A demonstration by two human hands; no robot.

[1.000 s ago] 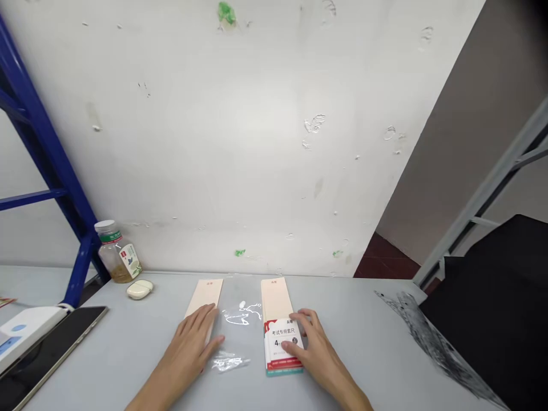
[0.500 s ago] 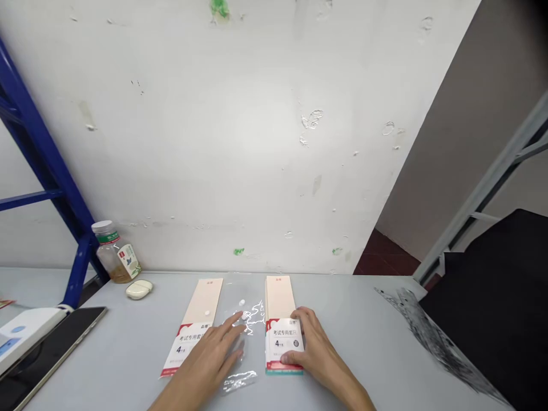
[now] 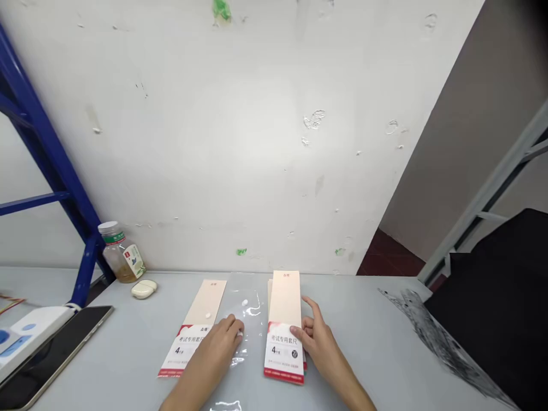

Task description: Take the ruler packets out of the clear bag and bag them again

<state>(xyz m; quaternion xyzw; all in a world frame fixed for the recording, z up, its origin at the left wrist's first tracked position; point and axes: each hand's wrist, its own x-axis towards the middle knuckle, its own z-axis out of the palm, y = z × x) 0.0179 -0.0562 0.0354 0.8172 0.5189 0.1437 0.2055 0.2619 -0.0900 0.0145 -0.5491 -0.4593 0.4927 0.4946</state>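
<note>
A person's two bare hands work at the near edge of a pale grey worktop (image 3: 372,348). Directly under the right fingers (image 3: 307,325) lies the right ruler packet (image 3: 285,302), a tall, narrow, peach-coloured card pack with a white and red label reading "exam ruler set, 4 pieces" in Chinese. Its long axis runs straight away from the person. The right hand (image 3: 319,342) is the nearer hand and has hold of the packet's right edge, with the thumb on the label and the fingers curved around the side, while the index finger lifts clear.

Just left of those fingers lies a clear plastic sleeve (image 3: 248,302), flat and creased. The left hand (image 3: 216,351) rests on it with its left fingers (image 3: 231,328) loosely curled; whether they pinch the plastic, I cannot tell. Further left of them lies a matching left ruler packet (image 3: 182,348), its long axis slightly tilted.

Beyond the left hand, a glass jar (image 3: 120,257) stands by a blue steel shelf upright (image 3: 51,154), with a dark tablet (image 3: 64,354) on the worktop. A scuffed white wall (image 3: 222,142) rises behind.
</note>
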